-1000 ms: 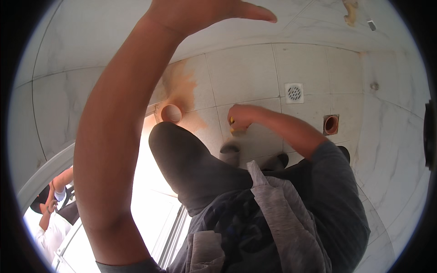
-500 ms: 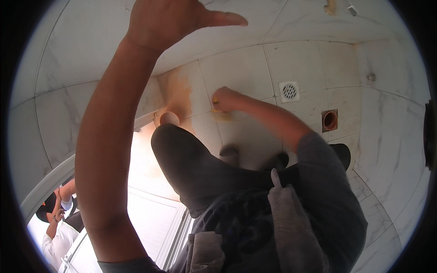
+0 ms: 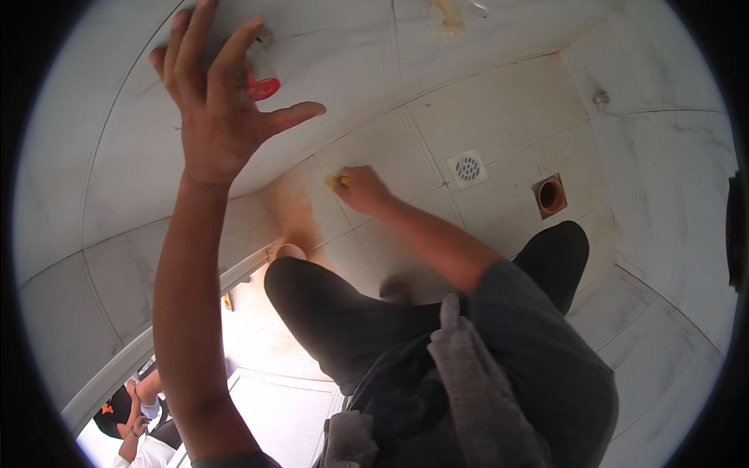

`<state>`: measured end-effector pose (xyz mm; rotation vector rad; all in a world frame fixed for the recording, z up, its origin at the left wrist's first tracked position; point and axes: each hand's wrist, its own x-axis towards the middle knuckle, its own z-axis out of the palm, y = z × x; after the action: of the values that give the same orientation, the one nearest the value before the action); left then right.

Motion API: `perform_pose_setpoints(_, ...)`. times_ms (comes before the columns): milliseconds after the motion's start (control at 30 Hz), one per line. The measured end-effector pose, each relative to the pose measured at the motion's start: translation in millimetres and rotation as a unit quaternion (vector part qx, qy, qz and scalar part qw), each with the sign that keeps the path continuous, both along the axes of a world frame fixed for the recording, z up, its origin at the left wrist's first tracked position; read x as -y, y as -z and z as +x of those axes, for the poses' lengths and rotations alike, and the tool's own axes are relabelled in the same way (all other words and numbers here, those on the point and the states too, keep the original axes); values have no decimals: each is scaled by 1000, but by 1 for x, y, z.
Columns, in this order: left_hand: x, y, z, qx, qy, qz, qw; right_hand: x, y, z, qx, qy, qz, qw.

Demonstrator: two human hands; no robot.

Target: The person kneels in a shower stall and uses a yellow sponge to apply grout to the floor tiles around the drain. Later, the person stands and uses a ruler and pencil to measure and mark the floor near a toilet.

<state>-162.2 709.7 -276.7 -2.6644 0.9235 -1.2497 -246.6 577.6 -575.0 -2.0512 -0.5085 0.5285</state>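
High on the left, my left hand [image 3: 218, 117] reaches toward the marbled wall with its fingers and thumb spread. Nothing is in its grasp. A wall fitting with a red part [image 3: 263, 89] shows beside its forefinger and thumb, apart from the thumb tip. My right hand [image 3: 363, 191] is low over the floor tiles, its fingers closed round a small yellow thing [image 3: 334, 182]. Most of that yellow thing is hidden by the fingers, so its kind cannot be made out. An orange-brown stain [image 3: 292, 207] marks the floor left of it.
An orange pipe end [image 3: 291, 251] rises near my left knee. A white square drain grate [image 3: 467, 169] and an open orange pipe [image 3: 551, 195] lie to the right. A grey cloth [image 3: 476, 382] hangs down my front. Another person [image 3: 144, 417] is beyond the doorway, lower left.
My left hand appears lower in view, with its fingers and the red fitting now showing. The right hand has shifted left over the tiles with the yellow thing. My view has tilted.
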Motion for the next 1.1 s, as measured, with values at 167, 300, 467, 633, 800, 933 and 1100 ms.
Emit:
perform_pose_setpoints(167, -6, 4, -1, 2, -15, 2, 1000, -17, 16, -10, -135, 27, -7, 990)
perform_pose_setpoints(300, -6, 4, -2, -4, -29, 15, 999, -41, 16, -26, -82, 92, 196, 973)
perform_pose_setpoints(467, -2, 1, -1, -3, -18, 9, 1000, -42, 16, -38, 19, 258, -48, 965)
perform_pose_setpoints(633, -1, -1, -2, -3, -23, 19, 1000, -64, 24, -42, -23, 196, 122, 973)
perform_pose_setpoints(800, 4, -3, -2, 2, -29, 34, 999, -97, 32, -42, -83, 389, 51, 916)
perform_pose_setpoints(933, 6, -4, -5, -8, -36, 40, 999, -119, 35, -47, -117, 411, 132, 894)
perform_pose_setpoints(1100, 4, -5, -10, -26, -23, 28, 999, -109, 18, -46, -132, 294, 122, 939)
